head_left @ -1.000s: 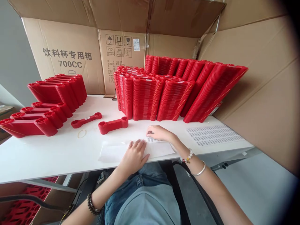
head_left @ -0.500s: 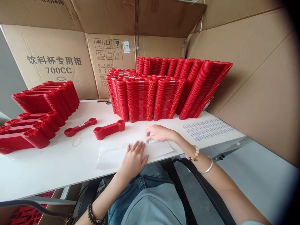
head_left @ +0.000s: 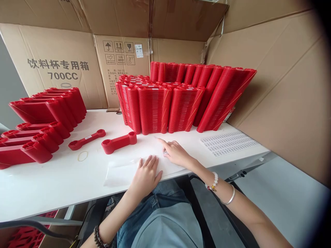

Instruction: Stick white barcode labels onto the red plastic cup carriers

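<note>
My left hand (head_left: 147, 175) lies flat on a white backing sheet (head_left: 116, 174) near the table's front edge, fingers stretched out. Just right of it, my right hand (head_left: 176, 153) has its index finger pointed out to the left and its other fingers curled. A small printed label strip (head_left: 166, 152) shows at those curled fingers, partly hidden. Something pale and tiny is at the index fingertip, too small to make out. Beyond my hands lie a short stack of red two-ringed plastic holders (head_left: 119, 142) and a single labelled red holder (head_left: 87, 139).
Tall banded stacks of red holders (head_left: 155, 110) stand at the back, with more stacks (head_left: 38, 151) on the left. A sheet of printed labels (head_left: 229, 143) lies right. A rubber band (head_left: 82, 156) rests on the table (head_left: 64, 182). Cardboard (head_left: 59, 51) walls the back and right.
My right hand has lifted from its pinch at the backing sheet, and its index finger now points out leftward. My left hand stays flat on the sheet. The view has shifted slightly.
</note>
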Demonstrator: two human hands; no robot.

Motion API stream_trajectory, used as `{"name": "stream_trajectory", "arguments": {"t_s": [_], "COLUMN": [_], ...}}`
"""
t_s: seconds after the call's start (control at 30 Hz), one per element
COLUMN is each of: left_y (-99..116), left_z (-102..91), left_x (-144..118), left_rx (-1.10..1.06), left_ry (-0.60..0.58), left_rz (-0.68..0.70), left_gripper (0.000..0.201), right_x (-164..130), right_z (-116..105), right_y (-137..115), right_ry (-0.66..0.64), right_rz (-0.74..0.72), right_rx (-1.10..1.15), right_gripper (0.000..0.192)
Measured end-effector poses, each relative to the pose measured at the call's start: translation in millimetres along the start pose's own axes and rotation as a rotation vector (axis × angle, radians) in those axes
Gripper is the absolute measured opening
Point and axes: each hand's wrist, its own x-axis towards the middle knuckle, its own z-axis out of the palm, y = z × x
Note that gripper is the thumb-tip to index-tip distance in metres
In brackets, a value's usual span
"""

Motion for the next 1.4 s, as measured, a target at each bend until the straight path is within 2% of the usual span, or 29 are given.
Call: {"name": "stream_trajectory", "arguments": {"t_s": [0.13, 0.2, 0.27, 0.33, 0.43, 0.53, 0.63, 0.77, 0.93, 0.97, 1.03, 1.13, 1.2, 1.3, 1.4], "left_y": [0.4, 0.1, -0.3, -0.5, -0.5, -0.3, 0.2, 0.4, 0.4, 0.4, 0.3, -0.1, -0.5, -0.6, 0.3], "left_z": [0.1, 0.3, 0.6, 0.9, 1.4, 2.0, 2.5, 2.4, 1.3, 1.3, 1.6, 3.1, 3.9, 3.8, 1.6], "left_x": [0.1, 0.2, 0.2, 0.3, 0.5, 0.4, 0.0, -0.3, 0.2, 0.2, 0.0, -0.7, -1.1, -1.4, -1.2], "left_rx": [0.005, 0.008, 0.005, -0.001, -0.006, -0.005, -0.004, -0.003, -0.006, -0.005, -0.003, 0.004, 0.006, -0.002, -0.022], "left_ry": [-0.004, 0.0, 0.009, 0.017, 0.022, 0.018, 0.018, 0.03, 0.019, 0.017, 0.022, 0.037, 0.039, 0.034, 0.029], "left_rz": [0.002, 0.008, 0.013, 0.015, 0.012, 0.011, 0.011, 0.007, 0.007, 0.009, 0.01, 0.012, 0.015, 0.015, 0.0], "left_gripper": [0.046, 0.047, 0.046, 0.046, 0.046, 0.046, 0.045, 0.044, 0.045, 0.046, 0.046, 0.045, 0.044, 0.044, 0.045], "right_x": [-0.6, -2.8, -6.2, -10.1, -14.6, -15.6, -14.7, -16.0, -22.0, -22.9, -24.1, -24.4, -24.5, -25.7, -27.8], "right_z": [-7.7, -14.7, -20.3, -20.6, -9.7, 6.0, 14.0, 7.6, -6.2, -6.3, -3.4, 3.8, 6.5, 5.0, -0.7], "right_y": [-0.7, 2.2, 6.4, 10.2, 13.7, 14.8, 14.1, 9.4, 8.8, 10.8, 16.0, 22.9, 24.6, 22.4, 15.0], "right_ry": [0.072, 0.151, 0.274, 0.319, 0.188, 0.13, 0.143, 0.18, 0.415, 0.418, 0.343, 0.2, 0.178, 0.205, 0.263], "right_rz": [-0.028, -0.01, 0.022, 0.027, -0.014, -0.032, -0.036, -0.06, -0.011, 0.009, 0.04, 0.098, 0.127, 0.107, 0.053], "right_rx": [-0.006, -0.009, 0.002, 0.029, 0.053, 0.047, 0.047, 0.088, 0.155, 0.119, 0.01, -0.132, -0.162, -0.101, 0.118], "right_gripper": [0.065, 0.065, 0.07, 0.08, 0.091, 0.087, 0.082, 0.079, 0.08, 0.082, 0.085, 0.076, 0.07, 0.072, 0.066]}}
